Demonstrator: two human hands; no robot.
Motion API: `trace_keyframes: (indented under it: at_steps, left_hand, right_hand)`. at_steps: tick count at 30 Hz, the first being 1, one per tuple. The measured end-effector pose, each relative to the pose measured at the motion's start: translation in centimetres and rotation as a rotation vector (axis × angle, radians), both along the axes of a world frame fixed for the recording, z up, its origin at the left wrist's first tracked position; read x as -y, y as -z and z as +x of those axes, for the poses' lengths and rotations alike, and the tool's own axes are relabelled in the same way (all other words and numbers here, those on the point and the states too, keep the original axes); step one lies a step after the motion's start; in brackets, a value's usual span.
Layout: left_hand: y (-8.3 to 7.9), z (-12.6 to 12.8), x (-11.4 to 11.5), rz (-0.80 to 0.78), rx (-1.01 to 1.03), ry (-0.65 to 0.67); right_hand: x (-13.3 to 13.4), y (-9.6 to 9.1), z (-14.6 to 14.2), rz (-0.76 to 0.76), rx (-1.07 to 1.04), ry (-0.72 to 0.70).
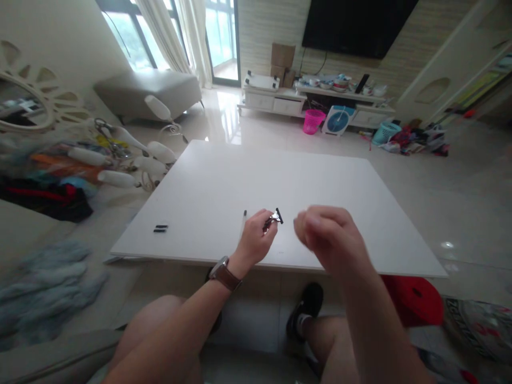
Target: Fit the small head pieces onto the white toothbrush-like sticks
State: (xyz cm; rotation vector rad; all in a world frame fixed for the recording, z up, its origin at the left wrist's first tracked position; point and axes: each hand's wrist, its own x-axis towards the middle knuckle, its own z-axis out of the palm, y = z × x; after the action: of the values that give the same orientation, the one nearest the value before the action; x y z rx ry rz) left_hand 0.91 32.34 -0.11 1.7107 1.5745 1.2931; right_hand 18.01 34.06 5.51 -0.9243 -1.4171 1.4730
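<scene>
Above wht tbl (264,176), L hand (256,237) has fingers round razor (276,216), R hand (330,234) blurred, fingers curled in.

"What is the person wearing behind the left hand (255,239)?"
"A wristwatch (226,274), silver-toned with a brown strap; the right hand (330,232) and forearm (374,306) are bare"
"And below?"
"Bare knees (154,312), a black shoe (312,300) and a white sock (303,320)"

Your surface: wide, flat, white rectangular tabletop (328,184), long edge facing you. Near your left corner: two short, narrow black pieces (161,226), side by side, roughly parallel. Closer to mid-table: one thin, pale stick with a dark tip (245,213), tip pointing away from you; lower end hidden.
</scene>
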Motion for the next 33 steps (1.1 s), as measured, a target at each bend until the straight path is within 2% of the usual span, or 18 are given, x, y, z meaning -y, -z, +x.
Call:
trace_keyframes:
  at_steps: [2,3,6,9,14,18,27,33]
  left_hand:
    - [-0.2,-0.2,0.0,0.035,0.013,0.056]
    - [-0.2,-0.3,0.1,0.046,0.026,0.085]
    - [-0.4,-0.4,0.0,0.064,0.07,0.142]
    - [-0.4,-0.3,-0.2,0.066,0.063,0.176]
    - [-0.3,-0.1,-0.3,0.045,-0.041,0.226]
    - [-0.1,0.0,-0.2,0.025,-0.076,0.237]
    - [0.0,-0.1,0.0,0.034,-0.087,0.269]
    - [-0.1,-0.2,-0.1,0.057,-0.088,0.283]
  right_hand:
    - [-2.4,1.3,-1.0,0.026,-0.004,0.11]
    - [-3.3,2.2,-1.3,-0.023,0.002,0.124]
    - [-4.4,5.1,-1.3,-0.143,0.004,0.053]
    - [-4.1,6.3,-0.8,-0.129,-0.022,-0.02]
    - [-4.0,6.1,-1.1,-0.174,-0.14,-0.057]
    - [-4.1,6.3,-1.3,-0.204,-0.145,-0.03]
    - [-3.7,6.2,-1.6,-0.327,-0.271,-0.034]
    - [-4.0,6.1,-1.9,-0.315,-0.347,-0.054]
